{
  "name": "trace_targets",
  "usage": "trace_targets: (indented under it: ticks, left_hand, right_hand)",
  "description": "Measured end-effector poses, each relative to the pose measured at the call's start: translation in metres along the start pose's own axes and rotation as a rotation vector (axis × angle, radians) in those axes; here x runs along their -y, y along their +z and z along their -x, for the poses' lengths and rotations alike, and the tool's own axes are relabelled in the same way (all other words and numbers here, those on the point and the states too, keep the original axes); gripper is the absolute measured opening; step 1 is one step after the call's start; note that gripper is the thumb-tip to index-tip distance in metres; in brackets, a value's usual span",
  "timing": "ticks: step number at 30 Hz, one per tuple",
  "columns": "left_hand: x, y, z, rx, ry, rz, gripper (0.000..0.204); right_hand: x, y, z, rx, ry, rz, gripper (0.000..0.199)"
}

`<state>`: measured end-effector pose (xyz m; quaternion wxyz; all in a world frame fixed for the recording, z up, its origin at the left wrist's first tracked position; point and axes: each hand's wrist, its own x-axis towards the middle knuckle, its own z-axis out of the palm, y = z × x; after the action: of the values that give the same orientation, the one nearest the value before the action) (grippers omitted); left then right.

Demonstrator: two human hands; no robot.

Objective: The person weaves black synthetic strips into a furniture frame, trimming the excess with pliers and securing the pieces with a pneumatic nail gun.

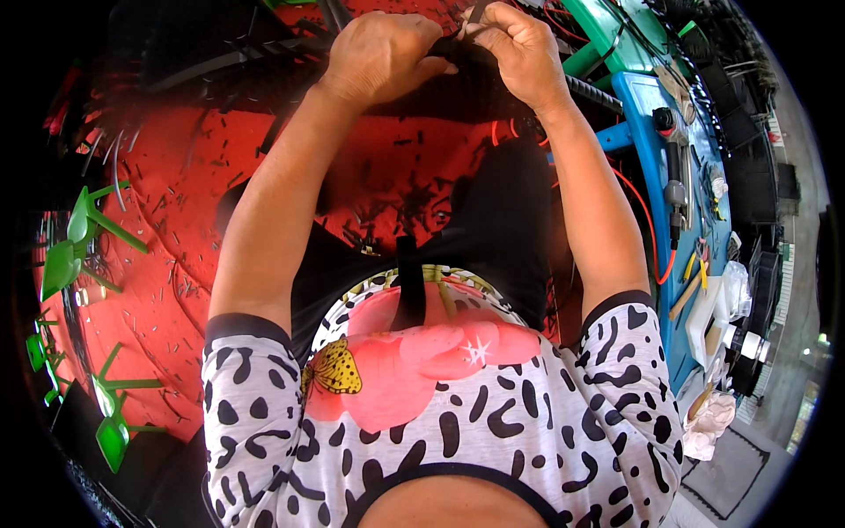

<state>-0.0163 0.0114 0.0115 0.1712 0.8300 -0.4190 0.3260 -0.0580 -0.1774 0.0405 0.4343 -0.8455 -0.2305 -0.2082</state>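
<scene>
Gripping: left hand (380,55) closes over a black bundled strip (458,53) at the top of view.
Axis: the strip runs left to right, spanning both fists.
Right hand (519,53): fingers (486,26) pinch narrowly on the strip's right end, equally near.
Look: dark, slim, ribbed.
Surroundings: red cloth (176,220) strewn with black clippings; blue bench (647,132) at right.
</scene>
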Motion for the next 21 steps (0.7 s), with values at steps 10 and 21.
trace_targets:
  ticks: [10, 21]
  left_hand:
    - [-0.009, -0.014, -0.003, 0.256, -0.162, 0.061, 0.03]
    - [-0.013, -0.018, 0.0, 0.18, -0.101, 0.041, 0.033]
  right_hand:
    - [-0.013, 0.007, 0.008, 0.127, -0.064, -0.114, 0.011]
    - [-0.004, 0.028, 0.012, -0.285, -0.009, -0.007, 0.019]
